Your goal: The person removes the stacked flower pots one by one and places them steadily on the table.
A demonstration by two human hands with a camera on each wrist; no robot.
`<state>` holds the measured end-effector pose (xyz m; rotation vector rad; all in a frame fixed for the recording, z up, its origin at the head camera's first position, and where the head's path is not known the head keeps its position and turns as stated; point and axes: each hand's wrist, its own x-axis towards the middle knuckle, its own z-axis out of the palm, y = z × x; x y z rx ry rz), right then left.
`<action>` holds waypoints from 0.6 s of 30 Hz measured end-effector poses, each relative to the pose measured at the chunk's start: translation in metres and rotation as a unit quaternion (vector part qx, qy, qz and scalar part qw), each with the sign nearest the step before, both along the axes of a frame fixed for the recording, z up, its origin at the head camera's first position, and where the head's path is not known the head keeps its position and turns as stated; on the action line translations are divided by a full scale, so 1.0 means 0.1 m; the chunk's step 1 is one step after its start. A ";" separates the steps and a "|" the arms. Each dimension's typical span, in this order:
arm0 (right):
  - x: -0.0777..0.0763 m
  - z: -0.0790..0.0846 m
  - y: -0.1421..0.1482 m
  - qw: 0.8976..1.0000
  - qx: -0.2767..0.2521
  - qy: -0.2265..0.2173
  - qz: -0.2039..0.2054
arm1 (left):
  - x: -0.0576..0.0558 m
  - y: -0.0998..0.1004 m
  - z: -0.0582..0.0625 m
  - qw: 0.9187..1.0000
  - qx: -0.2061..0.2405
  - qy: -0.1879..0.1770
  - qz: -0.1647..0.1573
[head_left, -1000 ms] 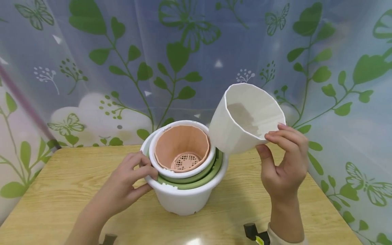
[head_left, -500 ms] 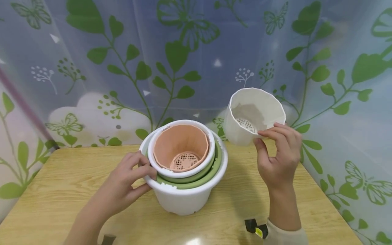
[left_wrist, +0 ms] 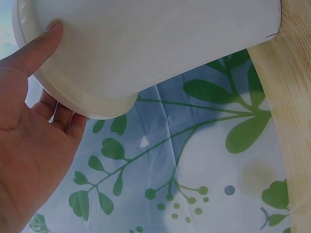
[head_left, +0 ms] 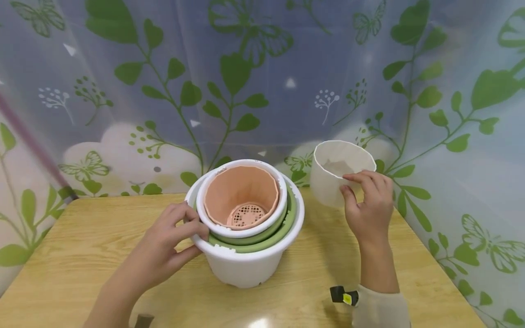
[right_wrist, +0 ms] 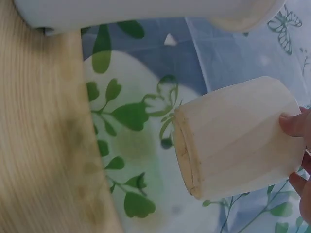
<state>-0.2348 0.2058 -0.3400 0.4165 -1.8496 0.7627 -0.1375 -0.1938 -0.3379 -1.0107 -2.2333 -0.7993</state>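
Observation:
A stack of nested flowerpots stands on the table: a large white pot [head_left: 246, 269] outermost, green rims [head_left: 262, 246] inside it, then a smaller white pot [head_left: 202, 205], and an orange-pink pot [head_left: 242, 191] with a grid bottom innermost. My left hand [head_left: 172, 237] pinches the large pot's rim at its left side; the left wrist view has the thumb on the outer wall and fingers behind the rim. To the right, my right hand [head_left: 371, 200] pinches the rim of a thin off-white pot [head_left: 328, 187] between thumb and fingers. In the right wrist view this pot's base hangs free of the tabletop.
The wooden table [head_left: 102, 232] ends at a curtain [head_left: 254, 114] printed with green leaves and butterflies, which hangs behind and at both sides. A small black object with a yellow label [head_left: 344, 296] shows by the right sleeve [head_left: 381, 305].
My right hand has carried the off-white pot away from the stack, to the right and then downward, and turned it more upright. My left hand stays on the large pot's rim.

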 end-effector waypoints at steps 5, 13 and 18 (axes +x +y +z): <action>-0.05 -0.08 0.07 0.999 0.017 -0.029 -0.013 | 0.01 -0.01 0.01 1.000 -0.005 -0.008 0.004; -0.12 -0.19 0.13 0.996 0.026 -0.083 -0.025 | 0.01 -0.01 0.01 1.000 -0.008 -0.025 0.010; -0.16 -0.28 0.18 0.993 0.044 -0.106 -0.038 | 0.01 -0.01 0.01 1.000 -0.007 -0.021 0.009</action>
